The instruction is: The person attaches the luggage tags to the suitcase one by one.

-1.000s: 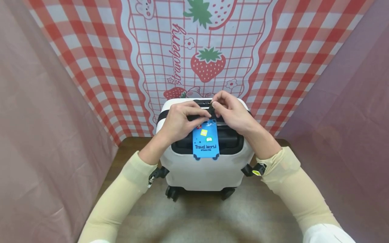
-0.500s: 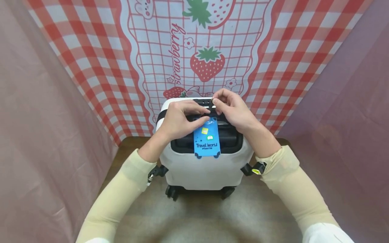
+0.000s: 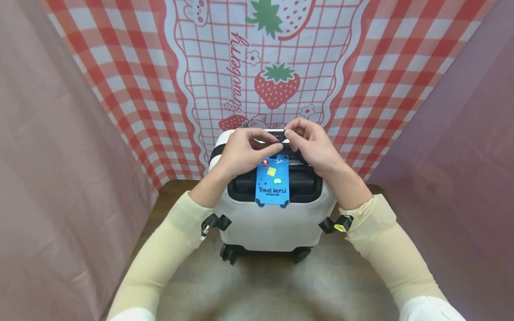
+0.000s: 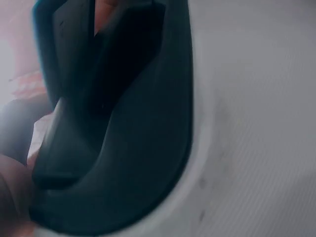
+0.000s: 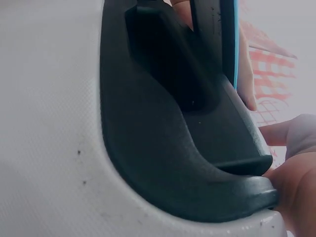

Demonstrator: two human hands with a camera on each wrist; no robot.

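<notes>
A white suitcase (image 3: 275, 227) stands upright with a black handle recess (image 3: 309, 185) at its top. Over this recess hangs a blue luggage tag (image 3: 272, 182) printed "Travel World". My right hand (image 3: 315, 145) pinches the end of the tag's thin black strap (image 3: 283, 136) between thumb and index finger. Just left of it, my left hand (image 3: 246, 149) brings thumb and index fingertips together on the strap, above the tag. Fingers partly hide the strap and how it runs. Both wrist views show mostly the recess, with the tag's edge (image 5: 236, 44) beside it.
Black wheels (image 3: 228, 253) carry the suitcase on a brown wooden surface (image 3: 257, 290). Behind it hangs a red-and-white strawberry cloth (image 3: 277, 87). Pink curtains (image 3: 68, 178) close off both sides. A black band (image 3: 217, 151) crosses the suitcase top.
My left hand has moved slightly up and right, its thumb and index finger closing together nearer the right fingertips. The tag has shifted up a little. My right hand keeps its pinch.
</notes>
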